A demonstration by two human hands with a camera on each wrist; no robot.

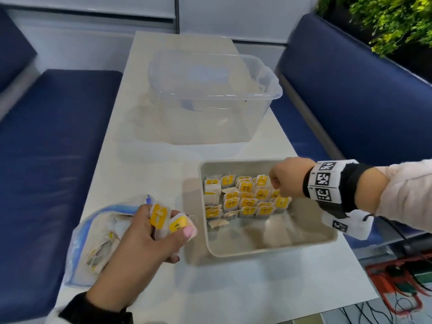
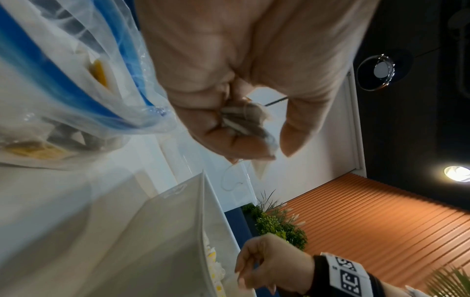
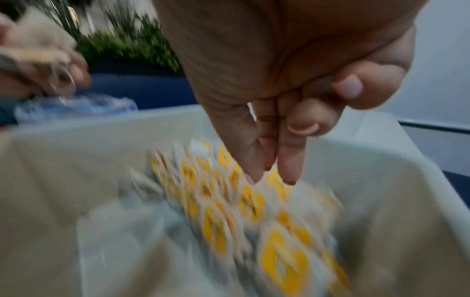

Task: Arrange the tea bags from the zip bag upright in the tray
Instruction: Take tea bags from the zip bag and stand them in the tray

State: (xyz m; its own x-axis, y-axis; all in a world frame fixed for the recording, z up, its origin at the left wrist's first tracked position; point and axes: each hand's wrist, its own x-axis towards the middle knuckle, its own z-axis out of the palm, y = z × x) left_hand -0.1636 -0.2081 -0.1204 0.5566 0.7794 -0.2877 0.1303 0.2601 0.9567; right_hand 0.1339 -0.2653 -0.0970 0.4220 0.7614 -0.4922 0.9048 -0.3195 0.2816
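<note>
Between two dark blue upholstered benches [image 1: 58, 146], a long white table [image 1: 163, 288]; green foliage [image 1: 385, 22] beyond the right-hand bench, orange slatted panelling [image 2: 368, 221] and round ceiling lights in the left wrist view. At the table's far end, a clear plastic tub [image 1: 210, 97]. Nearer, right of centre, a pale grey tray [image 1: 275, 244] with rows of yellow-tagged tea bags [image 1: 245, 197] standing upright against its far wall, near half bare, one bag lying flat at the front of the rows. At the near left edge, a blue-zippered zip bag [image 1: 93, 237] lying open, more tea bags inside. Above the zip bag, left hand [image 1: 149, 239], fingers and thumb curled round a small bunch of tea bags [image 1: 168, 220], yellow tags up. Over the far right rows, right hand [image 1: 287, 177] with fingers [image 3: 289, 160] straight and close together, pointing down, tips just above the tags, thumb tucked beside them, holding nothing; contact with the bags unclear through motion blur.
</note>
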